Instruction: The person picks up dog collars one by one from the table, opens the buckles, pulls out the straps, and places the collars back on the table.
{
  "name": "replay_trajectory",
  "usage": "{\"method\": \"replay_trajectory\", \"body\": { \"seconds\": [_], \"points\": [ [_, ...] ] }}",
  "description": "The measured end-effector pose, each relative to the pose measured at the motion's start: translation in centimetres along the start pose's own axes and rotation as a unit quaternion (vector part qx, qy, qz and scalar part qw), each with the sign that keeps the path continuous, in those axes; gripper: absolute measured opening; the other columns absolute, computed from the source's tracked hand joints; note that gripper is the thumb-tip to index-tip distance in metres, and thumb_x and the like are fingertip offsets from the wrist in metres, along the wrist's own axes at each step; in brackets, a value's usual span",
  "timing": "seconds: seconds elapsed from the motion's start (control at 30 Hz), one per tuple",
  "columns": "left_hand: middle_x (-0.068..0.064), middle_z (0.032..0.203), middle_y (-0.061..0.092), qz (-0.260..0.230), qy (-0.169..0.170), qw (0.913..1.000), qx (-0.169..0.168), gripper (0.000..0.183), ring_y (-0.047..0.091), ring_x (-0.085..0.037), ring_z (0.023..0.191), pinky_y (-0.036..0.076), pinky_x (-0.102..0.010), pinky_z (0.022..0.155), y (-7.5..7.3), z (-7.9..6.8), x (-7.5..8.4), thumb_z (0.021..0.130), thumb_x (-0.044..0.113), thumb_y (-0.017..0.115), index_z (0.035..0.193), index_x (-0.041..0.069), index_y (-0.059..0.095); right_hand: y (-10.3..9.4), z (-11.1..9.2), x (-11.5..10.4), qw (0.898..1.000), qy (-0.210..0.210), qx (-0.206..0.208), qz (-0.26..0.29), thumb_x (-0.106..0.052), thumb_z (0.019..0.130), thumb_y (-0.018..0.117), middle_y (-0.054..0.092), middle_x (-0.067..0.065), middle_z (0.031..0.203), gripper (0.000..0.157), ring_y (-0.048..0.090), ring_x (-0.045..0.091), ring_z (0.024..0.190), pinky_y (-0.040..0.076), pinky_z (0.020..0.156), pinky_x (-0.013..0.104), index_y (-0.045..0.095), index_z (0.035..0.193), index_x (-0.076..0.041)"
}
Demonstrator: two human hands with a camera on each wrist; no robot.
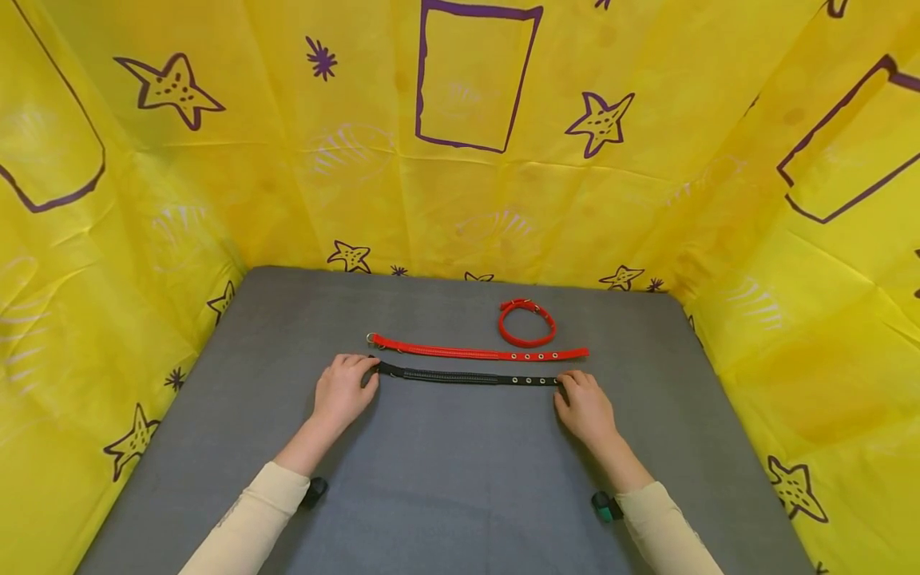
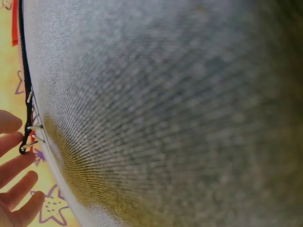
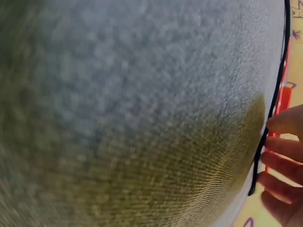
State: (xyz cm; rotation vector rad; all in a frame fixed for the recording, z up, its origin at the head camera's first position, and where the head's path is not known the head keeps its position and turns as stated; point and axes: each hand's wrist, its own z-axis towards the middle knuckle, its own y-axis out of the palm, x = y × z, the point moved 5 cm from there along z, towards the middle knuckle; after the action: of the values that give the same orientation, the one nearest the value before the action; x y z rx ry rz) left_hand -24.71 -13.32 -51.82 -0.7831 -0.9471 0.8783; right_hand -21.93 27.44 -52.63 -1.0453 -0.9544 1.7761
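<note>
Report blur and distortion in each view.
Head: the long black eyeleted strap reads clearly; left wrist: the grey fabric tabletop blurs and darkens rightward, its left edge bowed; right wrist: it blurs and darkens leftward, right edge bowed.

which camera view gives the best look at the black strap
The head view: it shows most of the black strap from above, including its eyelets, though its ends are partly covered. The left wrist view shows it edge-on, with metal rings; the right wrist view shows only a thin dark edge toward the other end.
</note>
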Motion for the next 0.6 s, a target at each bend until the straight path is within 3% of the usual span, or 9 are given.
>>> {"method": "replay_trajectory", "body": {
  "seconds": [0.13, 0.4, 0.6],
  "points": [
    [-0.015, 0.108, 0.069, 0.013, 0.009, 0.9999, -0.002, 0.026, 0.056, -0.034, 0.102, 0.048, -0.052, 0.076, 0.03, -0.17, 0.37, 0.082, 0.015, 0.074, 0.107, 0.007, 0.074, 0.06, -0.27, -0.04, 1.0, 0.01, -0.017, 0.0, -0.006, 0.08, 0.074, 0.064, 0.018, 0.108, 0.032, 0.058, 0.039, 0.102, 0.049, 0.084, 0.053, 0.067, 0.109, 0.005],
    [-0.019, 0.121, 0.063, 0.022, 0.016, 0.9994, -0.021, 0.03, 0.052, -0.037, 0.112, 0.045, -0.055, 0.085, 0.24, -0.62, 0.69, 0.083, 0.015, 0.074, 0.11, 0.003, 0.073, 0.19, -0.53, -0.13, 1.0, 0.018, -0.016, -0.003, -0.007, 0.08, 0.074, 0.063, 0.018, 0.111, 0.035, 0.06, 0.039, 0.101, 0.051, 0.079, 0.053, 0.066, 0.113, 0.004],
    [-0.02, 0.127, 0.061, 0.042, 0.04, 0.9975, -0.041, 0.035, 0.05, -0.038, 0.12, 0.04, -0.056, 0.096, 0.34, -0.94, 1.0, 0.083, 0.015, 0.074, 0.115, 0.0, 0.07, 0.26, -0.7, -0.39, 1.0, 0.014, -0.007, -0.006, -0.005, 0.081, 0.072, 0.062, 0.018, 0.109, 0.035, 0.06, 0.039, 0.099, 0.051, 0.079, 0.053, 0.065, 0.113, 0.006]
  ]
}}
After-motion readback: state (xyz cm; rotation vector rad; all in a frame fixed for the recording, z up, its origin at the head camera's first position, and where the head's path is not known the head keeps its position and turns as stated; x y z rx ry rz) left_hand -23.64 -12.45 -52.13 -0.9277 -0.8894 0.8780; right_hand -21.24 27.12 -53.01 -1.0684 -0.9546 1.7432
